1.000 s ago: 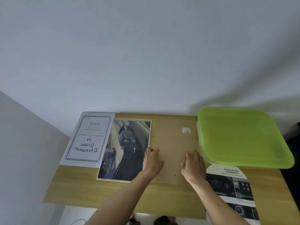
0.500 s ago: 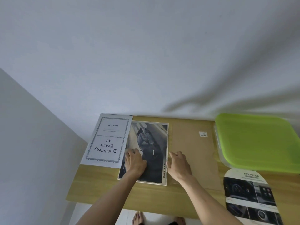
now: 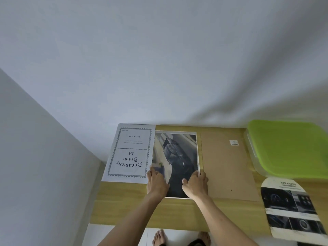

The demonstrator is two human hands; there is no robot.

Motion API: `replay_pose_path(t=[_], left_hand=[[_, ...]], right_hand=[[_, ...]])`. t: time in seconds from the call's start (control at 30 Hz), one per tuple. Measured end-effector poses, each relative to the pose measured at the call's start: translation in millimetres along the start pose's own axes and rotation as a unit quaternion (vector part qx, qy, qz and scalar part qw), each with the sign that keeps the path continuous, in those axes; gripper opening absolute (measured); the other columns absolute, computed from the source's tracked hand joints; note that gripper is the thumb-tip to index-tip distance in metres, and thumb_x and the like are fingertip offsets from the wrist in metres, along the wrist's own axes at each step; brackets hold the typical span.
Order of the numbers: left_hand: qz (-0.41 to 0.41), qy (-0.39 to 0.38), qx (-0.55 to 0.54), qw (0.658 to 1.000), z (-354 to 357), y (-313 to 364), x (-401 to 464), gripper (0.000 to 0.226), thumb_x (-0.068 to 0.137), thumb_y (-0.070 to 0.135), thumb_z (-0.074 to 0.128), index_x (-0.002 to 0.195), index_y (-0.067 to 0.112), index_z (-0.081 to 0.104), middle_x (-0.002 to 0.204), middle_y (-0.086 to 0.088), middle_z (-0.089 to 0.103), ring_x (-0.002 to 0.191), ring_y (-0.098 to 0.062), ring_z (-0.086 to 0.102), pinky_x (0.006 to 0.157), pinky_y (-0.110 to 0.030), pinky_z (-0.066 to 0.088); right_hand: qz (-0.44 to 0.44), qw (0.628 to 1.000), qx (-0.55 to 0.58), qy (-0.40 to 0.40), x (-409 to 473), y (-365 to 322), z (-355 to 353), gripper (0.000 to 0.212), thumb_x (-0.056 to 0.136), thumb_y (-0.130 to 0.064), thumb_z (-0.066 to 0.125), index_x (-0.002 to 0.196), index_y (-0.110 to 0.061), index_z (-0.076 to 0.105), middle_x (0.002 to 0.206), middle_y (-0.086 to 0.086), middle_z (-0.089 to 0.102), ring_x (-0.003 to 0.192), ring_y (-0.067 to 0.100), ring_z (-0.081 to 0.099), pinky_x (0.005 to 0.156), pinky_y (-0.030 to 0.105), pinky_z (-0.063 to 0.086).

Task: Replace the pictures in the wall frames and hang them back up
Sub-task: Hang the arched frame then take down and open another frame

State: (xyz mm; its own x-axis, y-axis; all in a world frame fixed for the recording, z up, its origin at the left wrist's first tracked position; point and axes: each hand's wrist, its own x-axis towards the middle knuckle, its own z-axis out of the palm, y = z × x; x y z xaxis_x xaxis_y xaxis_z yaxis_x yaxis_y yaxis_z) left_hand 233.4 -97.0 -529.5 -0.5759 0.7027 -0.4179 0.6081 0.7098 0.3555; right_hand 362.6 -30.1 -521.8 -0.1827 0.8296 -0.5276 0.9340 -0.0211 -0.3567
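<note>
A wooden table (image 3: pixel 127 206) stands against a pale wall, seen from above by the person working at it. Near the middle lies a white picture frame (image 3: pixel 198 151) holding a dark, greyish photograph (image 3: pixel 177 157). Both hands rest on the frame's near end. The left hand (image 3: pixel 157 182) lies on the near left corner with fingers fairly straight; the right hand (image 3: pixel 196 184) is at the near right edge, its fingers curled over the rim, though how firmly it grips is hard to make out. The hands are apart, one at each side of the frame.

Touching the frame's left side lies a white insert sheet (image 3: pixel 131 153) printed "Document Frame A4", upside down to the viewer. Just right of the frame lies a brown backing board (image 3: pixel 225 167). Farther right sits a clear container with a lime-green lid (image 3: pixel 287 148), and near it a printed car brochure (image 3: pixel 291 206) overhangs the table's near edge.
</note>
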Motion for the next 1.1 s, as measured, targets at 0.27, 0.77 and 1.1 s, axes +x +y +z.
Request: replay_pose_path(t=[0.27,0.77,1.1], left_hand=[[0.017,-0.01,0.001,1.0,-3.8,-6.1,-6.0,0.054,0.091,0.022,0.065,0.134,-0.003,0.046,0.161,-0.011,0.004,0.144,-0.028,0.015,0.1,-0.039,0.044],[-0.01,0.073,-0.163,0.984,-14.8,-27.1,-22.9,0.06,0.085,0.042,0.062,0.135,0.013,0.046,0.14,-0.009,0.045,0.13,-0.027,0.036,0.099,-0.043,0.044],[-0.127,0.007,-0.637,0.76,-37.5,5.3,-55.0,0.028,0.088,-0.002,0.062,0.114,0.007,0.058,0.099,-0.01,0.07,0.087,-0.028,0.072,0.062,-0.025,0.058]], right_hand=[[0.005,0.994,0.097,0.054,-6.4,-6.2,-7.9,0.032,0.094,-0.043,0.049,0.104,-0.02,0.069,0.139,0.02,0.047,0.132,0.035,0.042,0.095,0.039,0.042],[0.088,0.886,0.452,0.049,-1.2,3.1,-42.2,0.021,0.088,-0.003,0.063,0.103,-0.018,0.068,0.103,0.007,0.072,0.092,0.026,0.068,0.087,0.042,0.054],[0.078,0.764,0.637,-0.062,-19.1,17.2,-52.2,0.031,0.09,0.013,0.055,0.113,-0.008,0.059,0.109,0.012,0.069,0.099,0.027,0.066,0.073,0.036,0.053]])
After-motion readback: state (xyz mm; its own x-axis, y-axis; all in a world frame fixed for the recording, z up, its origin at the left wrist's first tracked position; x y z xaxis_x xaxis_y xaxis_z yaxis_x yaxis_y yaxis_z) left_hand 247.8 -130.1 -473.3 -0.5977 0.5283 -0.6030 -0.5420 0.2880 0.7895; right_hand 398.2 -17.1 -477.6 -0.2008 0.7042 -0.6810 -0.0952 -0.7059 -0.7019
